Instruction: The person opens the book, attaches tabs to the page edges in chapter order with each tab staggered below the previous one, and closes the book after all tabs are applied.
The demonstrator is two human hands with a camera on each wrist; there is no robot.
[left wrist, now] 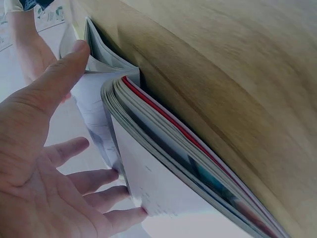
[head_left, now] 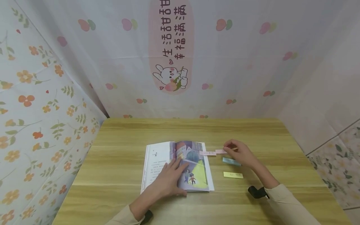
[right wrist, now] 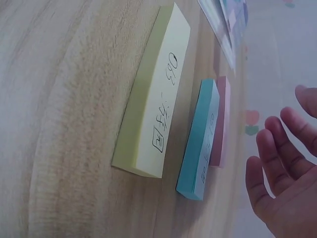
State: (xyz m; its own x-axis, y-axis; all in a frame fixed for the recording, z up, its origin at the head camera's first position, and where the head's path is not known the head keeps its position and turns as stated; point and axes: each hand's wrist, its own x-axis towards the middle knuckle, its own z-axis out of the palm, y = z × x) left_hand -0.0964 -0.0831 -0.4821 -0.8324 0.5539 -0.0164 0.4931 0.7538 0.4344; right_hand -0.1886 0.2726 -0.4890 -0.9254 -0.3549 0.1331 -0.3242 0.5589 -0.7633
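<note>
Open picture book lies flat near the middle of the wooden bench; taken as landmark. Left hand rests palm down on the book's spread, across the gutter, forearm coming in from the near edge. Fingers straight and slightly apart, pressing the pages flat; thumb along the page edge. Right hand sits just right of the book's far right corner, wrist raised, fingers curled down over the end of a pink sticky strip; whether they pinch it cannot be told. Strip's other end touches the book's right edge. Blue sticky pad lies right of the book, partly under the right hand; yellow sticky pad just nearer, apart from both.
</note>
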